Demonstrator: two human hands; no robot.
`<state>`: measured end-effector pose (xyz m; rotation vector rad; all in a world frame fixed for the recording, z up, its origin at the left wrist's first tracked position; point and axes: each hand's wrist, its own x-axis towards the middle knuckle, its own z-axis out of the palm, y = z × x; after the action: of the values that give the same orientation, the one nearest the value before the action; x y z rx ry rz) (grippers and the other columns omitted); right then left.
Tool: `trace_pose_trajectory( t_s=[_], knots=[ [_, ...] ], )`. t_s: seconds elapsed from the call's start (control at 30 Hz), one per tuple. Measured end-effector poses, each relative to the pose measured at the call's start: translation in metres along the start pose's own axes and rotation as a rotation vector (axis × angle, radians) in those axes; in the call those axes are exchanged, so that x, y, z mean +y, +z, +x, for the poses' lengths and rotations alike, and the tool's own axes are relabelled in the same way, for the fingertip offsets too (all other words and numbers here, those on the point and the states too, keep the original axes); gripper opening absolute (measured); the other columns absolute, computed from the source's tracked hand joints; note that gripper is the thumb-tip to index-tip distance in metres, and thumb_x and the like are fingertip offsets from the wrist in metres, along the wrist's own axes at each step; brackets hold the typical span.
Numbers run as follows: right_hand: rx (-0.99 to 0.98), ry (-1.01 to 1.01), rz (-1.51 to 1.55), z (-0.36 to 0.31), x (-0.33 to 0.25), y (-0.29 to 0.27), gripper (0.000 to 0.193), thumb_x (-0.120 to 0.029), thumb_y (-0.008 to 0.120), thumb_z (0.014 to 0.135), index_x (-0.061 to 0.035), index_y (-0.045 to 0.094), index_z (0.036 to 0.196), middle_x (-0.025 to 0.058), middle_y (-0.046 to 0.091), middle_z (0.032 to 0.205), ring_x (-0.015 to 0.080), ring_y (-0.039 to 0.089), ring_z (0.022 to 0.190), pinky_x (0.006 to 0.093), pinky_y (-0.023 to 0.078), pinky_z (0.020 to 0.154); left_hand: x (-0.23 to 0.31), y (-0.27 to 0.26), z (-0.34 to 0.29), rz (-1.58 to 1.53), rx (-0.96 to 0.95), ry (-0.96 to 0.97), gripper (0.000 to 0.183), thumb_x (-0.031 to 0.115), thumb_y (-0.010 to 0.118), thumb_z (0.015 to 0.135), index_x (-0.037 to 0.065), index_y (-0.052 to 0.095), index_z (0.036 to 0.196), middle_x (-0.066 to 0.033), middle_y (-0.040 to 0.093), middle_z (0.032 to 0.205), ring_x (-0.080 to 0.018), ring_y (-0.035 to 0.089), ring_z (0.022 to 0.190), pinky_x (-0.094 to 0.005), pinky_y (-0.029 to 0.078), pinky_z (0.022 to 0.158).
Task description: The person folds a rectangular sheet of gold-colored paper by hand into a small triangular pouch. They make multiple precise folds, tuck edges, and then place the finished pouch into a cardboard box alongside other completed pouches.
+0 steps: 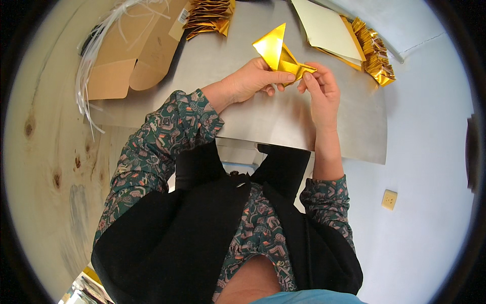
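A partly folded sheet of shiny gold paper [271, 46] is held above the grey table, one pointed flap standing up toward the far side. My left hand [255, 80] grips its lower left part, with the thumb lying across the front. At the paper's right end, my right hand [323, 91] pinches a narrow folded tip between thumb and fingers. Some of my left fingers are hidden behind the paper.
Folded gold pieces stand in a row [210, 17] at the far middle. Another such row [375, 53] lies far right, beside a stack of cream and gold paper sheets [329, 30]. An open cardboard box [119, 71] with white strips [88, 76] sits left on the metal table [354, 116].
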<state>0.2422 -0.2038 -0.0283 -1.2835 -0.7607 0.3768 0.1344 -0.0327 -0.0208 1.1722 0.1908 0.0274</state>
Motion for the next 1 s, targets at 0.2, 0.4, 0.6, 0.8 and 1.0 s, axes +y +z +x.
trace_pose_trajectory(
  t_s=[0.2,0.4,0.6,0.8,1.0],
  knots=[
    [-0.054,-0.019,0.018,-0.0003,0.0044,-0.0006,0.026,-0.006,0.067,0.097,-0.0016,0.063,0.123,0.0032,0.067,0.093,0.0092,0.063,0.077,0.0234,0.051,0.070,0.0002,0.0030,0.0002,0.028,-0.003,0.046,0.019,0.022,0.076,0.094,0.008,0.071,0.107,0.0026,0.068,0.087,-0.0041,0.060,0.071,-0.0179,0.047,0.055],
    [-0.057,-0.016,0.014,-0.0018,0.0024,-0.0011,0.026,-0.006,0.067,0.097,-0.0019,0.064,0.122,0.0028,0.067,0.094,0.0088,0.063,0.077,0.0231,0.052,0.071,0.0016,0.0034,-0.0019,0.024,0.021,0.032,0.018,0.022,0.076,0.094,0.009,0.071,0.106,0.0031,0.068,0.088,-0.0041,0.060,0.073,-0.0187,0.048,0.058],
    [-0.072,-0.002,0.021,-0.0012,0.0034,-0.0031,0.023,-0.007,0.068,0.097,-0.0020,0.066,0.119,0.0033,0.068,0.094,0.0087,0.063,0.077,0.0232,0.052,0.070,-0.0004,0.0022,-0.0017,0.024,0.019,0.029,0.017,0.025,0.073,0.096,0.010,0.071,0.105,0.0031,0.069,0.088,-0.0041,0.058,0.073,-0.0189,0.046,0.060],
    [-0.095,-0.012,0.039,-0.0013,0.0064,-0.0040,0.019,-0.008,0.068,0.098,-0.0018,0.067,0.115,0.0031,0.068,0.093,0.0082,0.063,0.077,0.0225,0.052,0.070,-0.0030,-0.0003,0.0007,0.034,0.003,0.028,0.017,0.026,0.072,0.097,0.010,0.071,0.104,0.0031,0.068,0.087,-0.0039,0.058,0.073,-0.0189,0.045,0.060],
    [-0.096,-0.002,0.037,-0.0027,0.0076,-0.0043,0.013,-0.009,0.068,0.098,-0.0012,0.067,0.109,0.0023,0.067,0.091,0.0077,0.062,0.076,0.0217,0.052,0.069,-0.0046,-0.0006,0.0008,0.063,-0.017,0.052,0.020,0.029,0.071,0.098,0.010,0.071,0.103,0.0029,0.067,0.084,-0.0039,0.058,0.070,-0.0186,0.046,0.059]
  ],
)
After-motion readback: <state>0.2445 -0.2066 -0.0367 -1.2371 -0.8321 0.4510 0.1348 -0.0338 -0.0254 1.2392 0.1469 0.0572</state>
